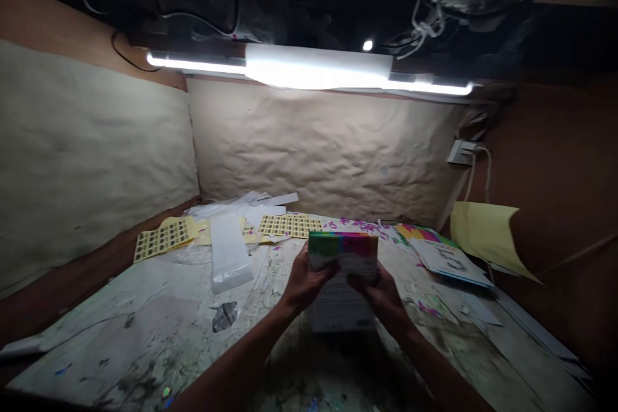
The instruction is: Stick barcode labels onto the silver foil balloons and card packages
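Both my hands grip a small cardboard box (343, 251) with a rainbow-coloured top band and white printed sides, held above the middle of the worn table (145, 328). My left hand (304, 283) wraps its left side, thumb on the front. On the right side my right hand (381, 296) closes its fingers around the lower corner. The box's lower part is partly hidden behind my fingers.
Yellow sticker sheets (164, 237) and another sheet (290, 225) lie at the back left, with a stack of clear plastic sleeves (229, 254). Flat colourful cartons (444, 254) lie at the right, beside a yellow paper (487, 235) on the wall. A tube light (313, 67) glows above.
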`<state>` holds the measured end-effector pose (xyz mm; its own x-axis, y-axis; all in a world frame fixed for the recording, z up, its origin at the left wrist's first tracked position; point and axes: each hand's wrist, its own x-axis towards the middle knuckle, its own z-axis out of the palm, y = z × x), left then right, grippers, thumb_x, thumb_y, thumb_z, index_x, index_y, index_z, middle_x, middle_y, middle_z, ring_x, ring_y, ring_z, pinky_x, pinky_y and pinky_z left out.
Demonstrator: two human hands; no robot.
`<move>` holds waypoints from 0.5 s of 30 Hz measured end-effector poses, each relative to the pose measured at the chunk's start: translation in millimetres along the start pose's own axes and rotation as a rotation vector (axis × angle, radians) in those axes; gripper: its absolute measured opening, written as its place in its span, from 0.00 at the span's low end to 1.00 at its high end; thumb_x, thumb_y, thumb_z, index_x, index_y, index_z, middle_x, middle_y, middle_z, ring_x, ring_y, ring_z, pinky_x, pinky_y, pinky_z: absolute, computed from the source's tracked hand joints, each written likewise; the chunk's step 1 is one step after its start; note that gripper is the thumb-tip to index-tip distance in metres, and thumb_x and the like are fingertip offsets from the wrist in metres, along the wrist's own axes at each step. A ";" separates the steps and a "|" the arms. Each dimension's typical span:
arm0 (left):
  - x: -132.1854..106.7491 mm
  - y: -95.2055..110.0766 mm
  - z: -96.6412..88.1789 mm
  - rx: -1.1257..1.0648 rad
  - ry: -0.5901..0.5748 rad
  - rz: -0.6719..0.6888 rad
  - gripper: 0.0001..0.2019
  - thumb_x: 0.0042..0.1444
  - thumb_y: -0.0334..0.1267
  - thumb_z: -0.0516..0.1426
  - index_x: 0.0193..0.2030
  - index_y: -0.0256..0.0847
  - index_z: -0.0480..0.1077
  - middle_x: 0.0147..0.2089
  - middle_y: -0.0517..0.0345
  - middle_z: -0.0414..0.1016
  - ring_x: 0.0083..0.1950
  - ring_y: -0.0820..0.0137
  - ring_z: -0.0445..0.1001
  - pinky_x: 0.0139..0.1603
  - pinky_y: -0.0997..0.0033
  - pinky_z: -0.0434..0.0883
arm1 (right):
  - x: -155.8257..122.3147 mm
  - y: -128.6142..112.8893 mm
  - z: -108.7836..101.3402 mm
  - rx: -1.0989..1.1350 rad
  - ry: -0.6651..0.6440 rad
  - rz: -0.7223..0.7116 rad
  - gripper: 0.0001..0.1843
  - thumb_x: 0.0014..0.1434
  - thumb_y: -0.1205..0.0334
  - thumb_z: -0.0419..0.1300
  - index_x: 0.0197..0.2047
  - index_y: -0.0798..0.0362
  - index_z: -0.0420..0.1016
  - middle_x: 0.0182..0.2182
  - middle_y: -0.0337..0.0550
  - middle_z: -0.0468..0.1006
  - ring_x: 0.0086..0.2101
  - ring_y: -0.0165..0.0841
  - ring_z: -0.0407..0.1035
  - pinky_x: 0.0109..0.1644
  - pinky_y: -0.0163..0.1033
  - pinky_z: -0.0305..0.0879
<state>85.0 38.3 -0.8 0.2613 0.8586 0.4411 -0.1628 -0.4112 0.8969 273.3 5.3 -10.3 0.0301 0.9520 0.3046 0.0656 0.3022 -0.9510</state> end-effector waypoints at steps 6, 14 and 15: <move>-9.7 -20.5 -0.2 0.584 0.123 -0.135 0.49 0.46 0.44 0.66 0.71 0.40 0.44 0.70 0.37 0.50 0.71 0.49 0.49 0.68 0.49 0.52 | 6.3 11.7 -7.4 -0.416 -0.086 0.259 0.45 0.49 0.43 0.66 0.63 0.55 0.59 0.54 0.57 0.73 0.51 0.50 0.71 0.54 0.51 0.69; -21.4 -33.7 5.5 0.842 -0.093 -0.164 0.29 0.60 0.56 0.51 0.65 0.48 0.62 0.72 0.42 0.49 0.71 0.46 0.48 0.67 0.40 0.49 | 86.5 -3.0 -5.7 -1.079 -0.254 -0.098 0.28 0.55 0.46 0.59 0.53 0.54 0.74 0.51 0.55 0.75 0.50 0.46 0.70 0.54 0.46 0.66; -21.1 -33.4 6.4 0.835 -0.086 -0.150 0.30 0.60 0.57 0.51 0.66 0.48 0.60 0.73 0.41 0.47 0.72 0.46 0.46 0.68 0.40 0.48 | 110.8 -10.5 6.0 -1.041 -0.319 -0.114 0.23 0.57 0.49 0.58 0.50 0.54 0.76 0.47 0.52 0.78 0.45 0.43 0.73 0.49 0.42 0.68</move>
<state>91.0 32.0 -39.8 0.3006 0.9098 0.2861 0.6256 -0.4146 0.6609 270.0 107.9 33.2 -0.2800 0.9350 0.2175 0.8668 0.3436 -0.3613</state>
